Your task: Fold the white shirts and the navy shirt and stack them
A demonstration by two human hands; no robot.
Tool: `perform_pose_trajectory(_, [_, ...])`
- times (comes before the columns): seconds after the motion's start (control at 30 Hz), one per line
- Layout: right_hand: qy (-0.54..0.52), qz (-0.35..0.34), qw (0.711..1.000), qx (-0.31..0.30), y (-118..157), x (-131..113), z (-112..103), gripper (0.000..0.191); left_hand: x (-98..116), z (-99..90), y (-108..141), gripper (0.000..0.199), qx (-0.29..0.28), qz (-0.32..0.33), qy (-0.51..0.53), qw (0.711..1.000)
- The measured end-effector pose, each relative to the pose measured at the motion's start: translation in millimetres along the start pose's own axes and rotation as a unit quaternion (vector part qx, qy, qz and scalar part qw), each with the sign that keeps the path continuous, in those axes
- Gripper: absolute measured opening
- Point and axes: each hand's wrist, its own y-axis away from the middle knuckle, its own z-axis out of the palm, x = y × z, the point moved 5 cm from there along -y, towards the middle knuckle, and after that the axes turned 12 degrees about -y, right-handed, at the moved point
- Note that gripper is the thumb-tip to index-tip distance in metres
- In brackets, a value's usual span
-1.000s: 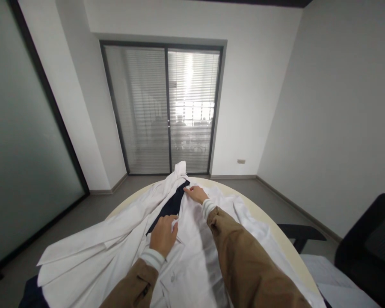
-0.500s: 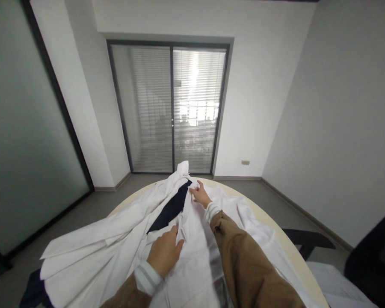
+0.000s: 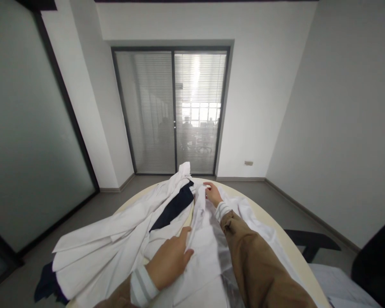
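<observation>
White cloth garments lie heaped in long folds over the left of a round table. A dark navy cloth shows between the folds near the middle. My left hand is closed at the edge of another white garment, thumb and forefinger at its fold. Farther up that same edge, my right hand pinches the white cloth near the table's far side. Both sleeves are brown with striped cuffs.
The pale round table's rim curves along the right. Beyond it are a black armrest and white cloth or papers at the lower right. Glass doors with blinds stand ahead. Dark cloth hangs at the lower left.
Both hands have moved right with the white garment's edge, opening a gap beside the navy cloth where a strip of table shows. The view has shifted slightly.
</observation>
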Motion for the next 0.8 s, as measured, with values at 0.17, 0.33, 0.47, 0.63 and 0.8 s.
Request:
perform_pose_trajectory(0.17, [0.046, 0.075, 0.995, -0.053, 22.7, 13.1, 3.3, 0.069, 45.2, 26.5, -4.9, 0.054, -0.006, 0.053, 0.098, 0.994])
perform_pose_trajectory(0.33, [0.077, 0.075, 0.991, -0.085, 30.8, 18.5, 6.9, 0.097, 71.2, 56.3, 1.7, 0.064, -0.08, 0.082, 0.112, 0.987])
perform_pose_trajectory(0.47, [0.087, 0.064, 0.992, -0.063, 30.0, 20.0, -0.4, 0.081, 80.6, 68.6, 8.5, 0.058, -0.122, 0.102, 0.097, 0.983])
perform_pose_trajectory(0.63, [0.097, 0.063, 0.991, -0.066, 35.8, 23.5, -7.6, 0.075, 91.5, 82.0, 6.3, 0.039, -0.076, 0.155, 0.158, 0.972])
perform_pose_trajectory(0.8, [0.112, 0.094, 0.986, -0.085, 37.6, 28.4, -17.6, 0.089, 96.6, 86.8, 13.2, 0.028, -0.045, 0.328, 0.0, 0.944])
